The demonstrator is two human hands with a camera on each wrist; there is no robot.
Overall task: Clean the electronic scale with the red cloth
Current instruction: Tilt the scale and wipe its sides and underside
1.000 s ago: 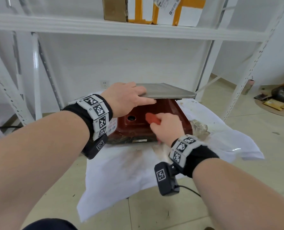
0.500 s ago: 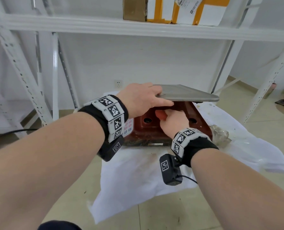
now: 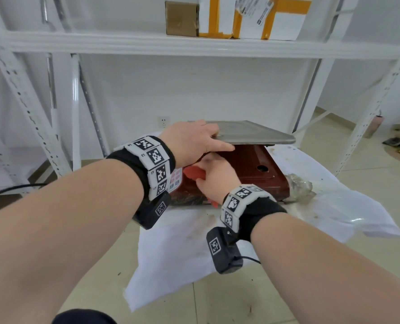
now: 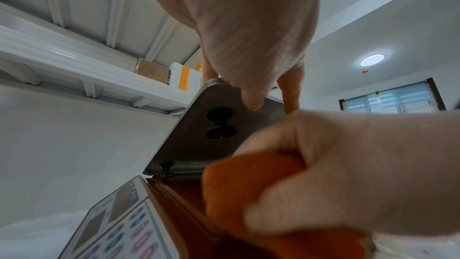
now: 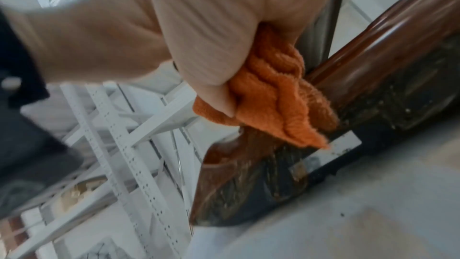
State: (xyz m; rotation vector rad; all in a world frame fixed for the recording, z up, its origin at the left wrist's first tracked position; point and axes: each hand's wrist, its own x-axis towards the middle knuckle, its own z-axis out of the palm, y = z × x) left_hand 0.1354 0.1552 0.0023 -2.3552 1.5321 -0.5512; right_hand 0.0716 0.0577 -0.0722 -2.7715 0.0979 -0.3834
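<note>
The electronic scale [image 3: 250, 174] has a dark red body and sits on a white sheet on the floor. My left hand [image 3: 194, 142] pinches the steel weighing pan [image 3: 255, 134] at its near left edge and holds it lifted above the body; in the left wrist view the pan's underside [image 4: 199, 135] shows black pegs. My right hand [image 3: 214, 177] grips the bunched red cloth [image 3: 194, 173] and presses it on the body's top left under the pan. The right wrist view shows the cloth [image 5: 278, 101] against the scale's dirty front edge [image 5: 373, 94].
A white metal shelf rack [image 3: 147, 45] stands over the scale, with cardboard boxes [image 3: 236, 17] on its shelf. The stained white sheet [image 3: 189, 249] spreads on the tiled floor. A crumpled clear plastic piece [image 3: 299, 185] lies right of the scale. Clutter sits far right.
My right hand has slid the cloth leftward across the scale's top, from near the middle to the left end. The left hand keeps holding the pan up.
</note>
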